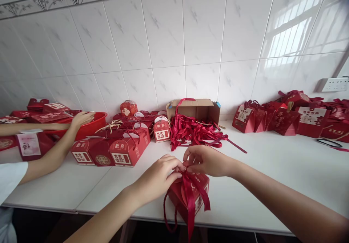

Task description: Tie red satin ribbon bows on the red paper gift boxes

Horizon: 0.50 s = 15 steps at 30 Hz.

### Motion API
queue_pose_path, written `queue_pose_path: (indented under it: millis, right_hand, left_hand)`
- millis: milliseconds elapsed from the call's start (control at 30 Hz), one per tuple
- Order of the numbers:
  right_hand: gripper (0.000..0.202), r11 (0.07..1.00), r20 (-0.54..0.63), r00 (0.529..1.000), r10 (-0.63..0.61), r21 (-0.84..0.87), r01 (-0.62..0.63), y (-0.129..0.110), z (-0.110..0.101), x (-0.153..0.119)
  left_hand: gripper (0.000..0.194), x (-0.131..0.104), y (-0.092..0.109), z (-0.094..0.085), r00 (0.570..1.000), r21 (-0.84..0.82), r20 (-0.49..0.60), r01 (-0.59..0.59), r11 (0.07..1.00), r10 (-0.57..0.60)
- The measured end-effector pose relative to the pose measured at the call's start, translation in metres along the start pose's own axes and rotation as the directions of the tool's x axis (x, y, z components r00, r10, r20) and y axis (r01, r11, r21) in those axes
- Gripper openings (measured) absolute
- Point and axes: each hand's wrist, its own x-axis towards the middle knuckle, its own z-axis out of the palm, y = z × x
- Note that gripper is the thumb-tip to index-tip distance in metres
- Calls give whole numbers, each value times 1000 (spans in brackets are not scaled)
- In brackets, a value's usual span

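Pinching the shiny dark-red satin ribbon (190,203) with the left fingers (173,178) and the right fingers (195,168), close together over the top of the red printed cardboard box (178,196), near the front edge of the white table (245,203). Could slip or twist at the small pinched part if gripped unevenly, or crease the card if pulled too hard. Could also tip or drag past the edge, if tugged by the long hanging tails or snagged by the red twisted-cord handle (165,209) dangling at the side.
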Motion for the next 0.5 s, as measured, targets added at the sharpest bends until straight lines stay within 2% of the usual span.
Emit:
queue_pose_path:
  millis: [67, 133, 233, 300, 400, 500]
  right_hand:
    - [23, 978, -29, 986, -162, -137, 156, 0, 5, -8]
    - [34, 913, 17, 956, -293, -292, 285, 1, 10, -15]
    - [45, 824, 86, 930, -356, -441, 356, 8, 15, -21]
    - [45, 804, 88, 912, -401, -442, 397, 13, 18, -23]
    - [39, 822, 70, 890, -450, -359, 443, 20, 20, -24]
    - [41, 834, 53, 885, -462, -314, 454, 25, 21, -23]
  left_hand:
    - [10, 1, 1, -2, 1000, 15, 14, 14, 1000, -14]
    - [10, 1, 1, -4, 999, 18, 31, 26, 1000, -26]
    - [11, 1, -3, -6, 997, -38, 58, 48, 998, -46]
    - [11, 1, -7, -9, 995, -69, 68, 74, 995, -69]
    - [11, 3, -13, -14, 991, -84, 89, 104, 991, -97]
    - [12, 6, -14, -18, 988, -113, 135, 91, 989, -75]
